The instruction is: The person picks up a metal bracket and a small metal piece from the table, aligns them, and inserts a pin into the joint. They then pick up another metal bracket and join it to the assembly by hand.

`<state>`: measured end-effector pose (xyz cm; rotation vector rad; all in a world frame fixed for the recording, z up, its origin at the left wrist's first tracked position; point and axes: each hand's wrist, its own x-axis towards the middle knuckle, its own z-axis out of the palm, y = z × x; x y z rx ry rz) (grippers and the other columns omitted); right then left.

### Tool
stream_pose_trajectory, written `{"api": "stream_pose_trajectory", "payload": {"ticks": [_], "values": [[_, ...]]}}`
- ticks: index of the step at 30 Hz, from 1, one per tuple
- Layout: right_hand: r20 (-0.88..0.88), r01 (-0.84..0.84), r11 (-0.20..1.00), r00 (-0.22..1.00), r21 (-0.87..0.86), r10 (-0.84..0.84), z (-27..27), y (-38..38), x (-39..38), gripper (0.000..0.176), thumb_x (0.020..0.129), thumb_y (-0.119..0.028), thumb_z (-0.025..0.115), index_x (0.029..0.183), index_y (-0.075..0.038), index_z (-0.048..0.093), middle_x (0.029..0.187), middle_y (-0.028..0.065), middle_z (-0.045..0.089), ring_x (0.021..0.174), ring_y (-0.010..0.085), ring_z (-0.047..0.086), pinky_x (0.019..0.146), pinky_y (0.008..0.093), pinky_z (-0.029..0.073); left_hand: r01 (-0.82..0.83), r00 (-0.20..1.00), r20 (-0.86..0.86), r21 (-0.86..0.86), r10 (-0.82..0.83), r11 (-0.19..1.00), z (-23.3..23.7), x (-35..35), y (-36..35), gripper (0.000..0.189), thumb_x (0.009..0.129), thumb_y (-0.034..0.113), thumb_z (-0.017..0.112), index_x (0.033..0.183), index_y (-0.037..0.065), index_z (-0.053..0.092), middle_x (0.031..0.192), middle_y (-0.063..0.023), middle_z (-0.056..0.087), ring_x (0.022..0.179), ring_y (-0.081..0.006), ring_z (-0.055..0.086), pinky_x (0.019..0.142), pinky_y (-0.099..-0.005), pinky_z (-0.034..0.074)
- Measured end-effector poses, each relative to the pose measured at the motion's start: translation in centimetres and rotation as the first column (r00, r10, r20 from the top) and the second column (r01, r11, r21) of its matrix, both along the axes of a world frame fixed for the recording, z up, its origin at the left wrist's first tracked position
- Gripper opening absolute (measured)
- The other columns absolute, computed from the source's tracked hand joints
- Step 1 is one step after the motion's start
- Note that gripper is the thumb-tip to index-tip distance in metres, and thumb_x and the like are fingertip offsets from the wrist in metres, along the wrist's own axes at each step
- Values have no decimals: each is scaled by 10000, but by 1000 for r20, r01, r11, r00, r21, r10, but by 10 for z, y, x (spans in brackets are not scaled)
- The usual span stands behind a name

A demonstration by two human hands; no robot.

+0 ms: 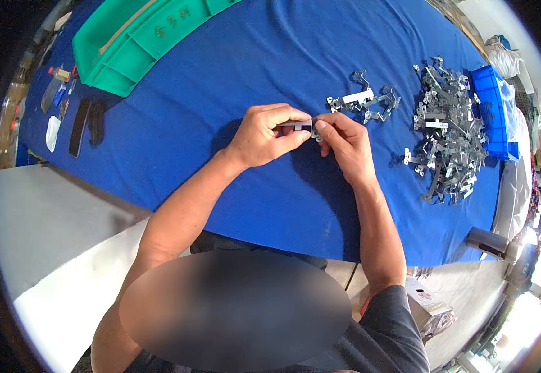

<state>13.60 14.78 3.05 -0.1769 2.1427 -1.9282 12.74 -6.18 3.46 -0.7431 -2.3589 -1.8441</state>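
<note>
Above the blue cloth, my left hand (pixel 265 133) pinches a small metal bracket (pixel 303 126) between thumb and fingers. Dark and silvery parts of it show; the rest is hidden by the fingers. My right hand (pixel 345 142) is closed at the bracket's right end, thumb and forefinger pressed together on it. Just beyond the right hand lie a few similar loose metal brackets (pixel 359 97), one with a long pale plate. Farther right, a large heap of metal brackets (pixel 447 133) is spread on the cloth.
A green plastic bin (pixel 127 71) stands at the far left. Near it lie a dark phone-like object (pixel 79 128), a black strap-like item (pixel 96 122) and a white piece (pixel 52 133). A blue tray (pixel 494 112) borders the heap. A dark cylinder (pixel 491 244) sits at the right edge.
</note>
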Motion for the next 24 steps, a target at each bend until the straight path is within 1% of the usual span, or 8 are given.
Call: {"api": "stream_pose_trajectory", "payload": {"ticks": [6, 7, 10, 12, 15, 18, 23, 24], "values": [[-42, 218, 957, 972, -193, -230, 6, -6, -1, 164, 1029, -155, 570, 1064, -8, 633, 777, 19, 632, 561, 54, 483, 474, 226, 416, -34, 998, 46, -35, 36, 999, 5, 1, -2, 210, 835, 88, 763, 1025, 5, 730, 838, -27, 690, 691, -61, 591, 606, -238, 474], [16, 223, 962, 975, -156, -224, 5, -4, 0, 165, 1020, -149, 585, 1070, -7, 655, 789, 25, 657, 568, 54, 512, 465, 218, 419, -70, 997, 42, 1, 70, 998, 3, 0, -2, 206, 836, 87, 764, 1021, 5, 727, 832, -24, 688, 689, -55, 592, 606, -234, 479], [18, 132, 989, 991, 74, -134, 10, -7, 3, 174, 1008, -142, 605, 1067, 4, 679, 815, 30, 679, 593, 56, 550, 481, 216, 439, -142, 989, 46, 79, 139, 987, 0, -2, -2, 197, 839, 85, 767, 1015, 6, 722, 818, -11, 680, 687, -36, 588, 608, -221, 487], [10, 101, 991, 995, 86, -103, 10, -7, 4, 176, 995, -133, 622, 1069, 11, 692, 826, 33, 691, 622, 59, 578, 494, 221, 458, -152, 987, 66, 92, 147, 984, 3, -1, -2, 198, 843, 86, 769, 1018, 6, 721, 811, 2, 671, 690, -23, 575, 609, -211, 481], [-30, 91, 991, 996, 101, -88, 6, -9, 5, 168, 994, -121, 618, 1073, 10, 689, 809, 28, 682, 621, 61, 579, 497, 227, 464, -99, 985, 158, 160, 74, 982, -3, -2, 0, 195, 847, 88, 769, 1016, 3, 722, 809, 4, 670, 690, -23, 576, 608, -208, 482], [-37, 100, 990, 995, 99, -96, 7, -10, 5, 160, 993, -109, 613, 1072, 9, 688, 789, 25, 669, 623, 62, 581, 501, 232, 469, -73, 985, 162, 109, 55, 991, -1, -2, -5, 197, 848, 85, 768, 1018, -2, 722, 809, 0, 674, 685, -27, 578, 606, -211, 483], [-21, 83, 988, 996, 131, -81, 2, -6, 4, 159, 993, -95, 606, 1085, 9, 684, 782, 27, 649, 638, 67, 583, 526, 234, 482, -65, 992, 111, 84, 55, 994, 0, 0, -2, 201, 851, 87, 760, 1036, 17, 724, 815, 25, 653, 667, -17, 516, 582, -214, 427], [-34, 92, 993, 995, 71, -90, 0, -7, 3, 164, 993, -99, 607, 1091, 10, 683, 790, 31, 646, 644, 70, 584, 537, 235, 486, -58, 993, 110, 75, 49, 995, 0, 0, -3, 201, 848, 85, 762, 1034, 18, 725, 817, 21, 656, 665, -19, 520, 581, -215, 429]]}}
